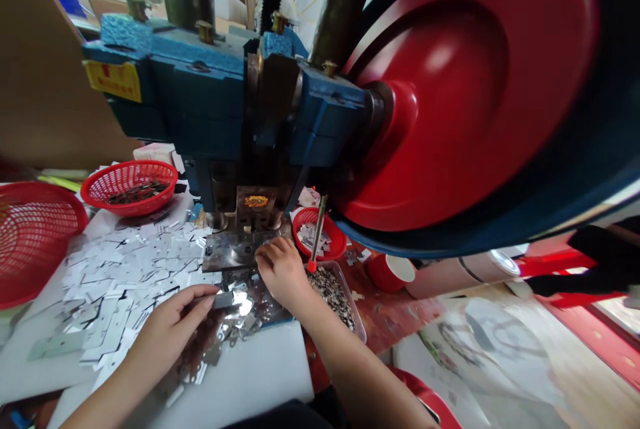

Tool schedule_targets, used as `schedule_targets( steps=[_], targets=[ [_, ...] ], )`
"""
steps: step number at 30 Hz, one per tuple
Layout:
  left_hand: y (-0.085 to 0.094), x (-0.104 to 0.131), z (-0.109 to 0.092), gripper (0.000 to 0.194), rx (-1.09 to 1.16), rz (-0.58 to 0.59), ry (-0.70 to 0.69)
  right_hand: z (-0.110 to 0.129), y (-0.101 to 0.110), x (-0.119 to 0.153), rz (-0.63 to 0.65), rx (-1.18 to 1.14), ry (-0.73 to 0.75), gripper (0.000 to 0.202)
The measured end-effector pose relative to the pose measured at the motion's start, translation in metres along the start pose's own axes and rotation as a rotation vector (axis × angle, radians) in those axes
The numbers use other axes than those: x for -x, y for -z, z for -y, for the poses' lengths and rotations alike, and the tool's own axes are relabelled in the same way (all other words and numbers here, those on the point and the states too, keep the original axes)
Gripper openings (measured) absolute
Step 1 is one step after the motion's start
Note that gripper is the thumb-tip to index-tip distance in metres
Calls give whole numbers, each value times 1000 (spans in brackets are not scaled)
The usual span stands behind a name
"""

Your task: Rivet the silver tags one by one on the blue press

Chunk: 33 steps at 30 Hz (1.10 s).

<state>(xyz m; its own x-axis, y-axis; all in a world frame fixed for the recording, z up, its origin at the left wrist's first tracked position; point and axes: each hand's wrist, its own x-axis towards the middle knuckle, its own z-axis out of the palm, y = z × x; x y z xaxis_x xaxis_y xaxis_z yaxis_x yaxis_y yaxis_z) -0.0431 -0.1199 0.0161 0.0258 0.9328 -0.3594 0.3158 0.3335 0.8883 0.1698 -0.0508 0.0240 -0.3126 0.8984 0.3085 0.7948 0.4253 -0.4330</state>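
My left hand (175, 322) pinches a small flat metal plate (223, 300) between thumb and fingertips, just in front of the press. At the right part of the steel die block (220, 254), my right hand (286, 274) has its fingers drawn together. Whatever sits between those fingertips, if anything, is hidden from me. Above the block stands the blue press (200, 106), its dark ram (256, 206) over the die. Small shiny metal pieces (243, 329) lie scattered below and between my hands. A broad heap of flat metal blanks (135, 262) spreads to the left of the block.
Left of the press are a red basket (170, 192) of metal parts and a larger red basket (40, 192). A small red basket (340, 249), a clear tub of scraps (357, 322) and a red-tipped lever (319, 236) stand right. The red flywheel (460, 102) overhangs the right side.
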Motion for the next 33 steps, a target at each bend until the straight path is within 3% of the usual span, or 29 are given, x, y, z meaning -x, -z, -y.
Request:
schedule_targets(
  steps=[5,10,15,19,23,25,28,30,33],
  targets=[
    [3,-13,-20,40,21,-50,-95,3,-8,-32,-27,165,31,22],
    [1,-23,-31,49,176,-14,-39,-4,-4,-27,-25,81,53,33],
    [-4,-26,-37,50,274,-13,-25,3,3,-10,-76,-385,-46,29],
    [-7,-26,-39,50,354,-15,-6,14,-5,5,133,-851,-353,27],
    [-18,-26,-35,52,472,-2,32,25,-23,15,130,-1291,-555,29],
    [-25,-25,-31,43,393,-11,-14,29,-27,17,62,-1295,-596,21],
    [-32,-23,-28,32,59,-87,-216,31,-20,18,-11,-1073,-554,9],
    [-31,-21,-28,36,-164,-108,-398,30,-12,17,74,-905,-431,5],
    [-24,-18,-30,43,-369,32,-581,27,-3,16,306,-837,-359,9]
  ],
)
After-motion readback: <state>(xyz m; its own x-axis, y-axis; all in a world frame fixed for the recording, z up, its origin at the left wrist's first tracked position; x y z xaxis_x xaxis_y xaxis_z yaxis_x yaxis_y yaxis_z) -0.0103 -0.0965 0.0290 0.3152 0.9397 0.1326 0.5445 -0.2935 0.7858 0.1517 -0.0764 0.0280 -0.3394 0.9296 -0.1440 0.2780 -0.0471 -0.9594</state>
